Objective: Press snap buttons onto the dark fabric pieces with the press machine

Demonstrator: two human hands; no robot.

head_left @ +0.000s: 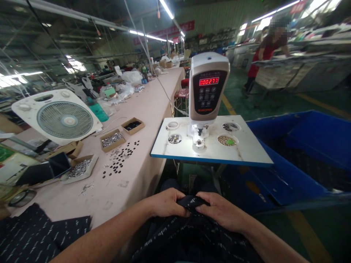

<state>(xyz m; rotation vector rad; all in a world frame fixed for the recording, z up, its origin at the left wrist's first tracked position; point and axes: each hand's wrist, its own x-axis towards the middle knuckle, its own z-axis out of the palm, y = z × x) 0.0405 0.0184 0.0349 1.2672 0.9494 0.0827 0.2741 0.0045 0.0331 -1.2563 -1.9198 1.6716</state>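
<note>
Strip lights (166, 9) line the workshop behind the white table (246, 146). Before its blue near edge, left hand (167, 202) and right hand (223, 212) pinch dark printed cloth (178, 232), its bunched fold running crosswise between them.

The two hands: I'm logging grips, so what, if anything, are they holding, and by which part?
The left hand and right hand both hold the dark patterned cloth, pinching a bunched part of its far edge.

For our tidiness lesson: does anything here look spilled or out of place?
Yes: black discs lie loose on the table beside open boxes. Small metal parts sit boxed, so the discs look spilled, though perhaps deliberately spread.
</note>
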